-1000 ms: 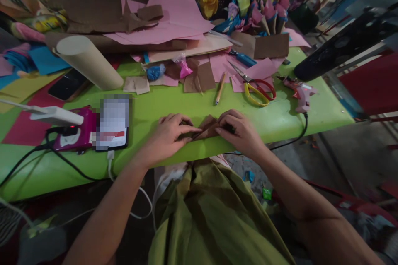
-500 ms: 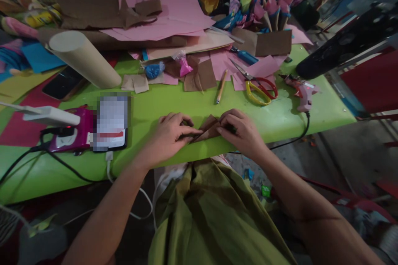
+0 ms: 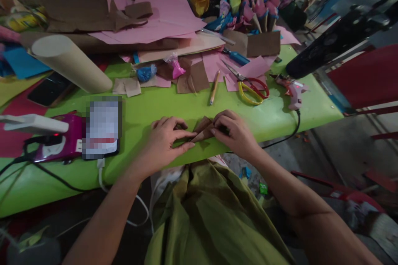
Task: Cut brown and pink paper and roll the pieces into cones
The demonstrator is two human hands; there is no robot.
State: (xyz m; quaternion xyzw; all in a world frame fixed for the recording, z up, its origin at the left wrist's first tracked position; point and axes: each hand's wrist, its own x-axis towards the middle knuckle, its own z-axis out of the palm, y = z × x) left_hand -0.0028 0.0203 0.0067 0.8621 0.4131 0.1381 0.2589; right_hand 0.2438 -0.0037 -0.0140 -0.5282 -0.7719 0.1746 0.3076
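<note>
A small piece of brown paper, partly rolled or folded, lies at the front edge of the green table. My left hand pinches its left end between thumb and fingers. At the other end, my right hand grips the paper with thumb and curled fingers. Parts of the paper are hidden behind the fingers. Beyond my hands lie a pencil and scissors with one yellow and one red handle. A pink glue gun rests farther right.
A phone and a magenta power strip with cables sit on the left. Behind them leans a cardboard tube. Pink paper sheets pile up at the back. A black cylinder lies at the right edge.
The view has shifted slightly to the right. My left thumb now sits lower and farther from the index finger. Both hands stay at the brown paper.
</note>
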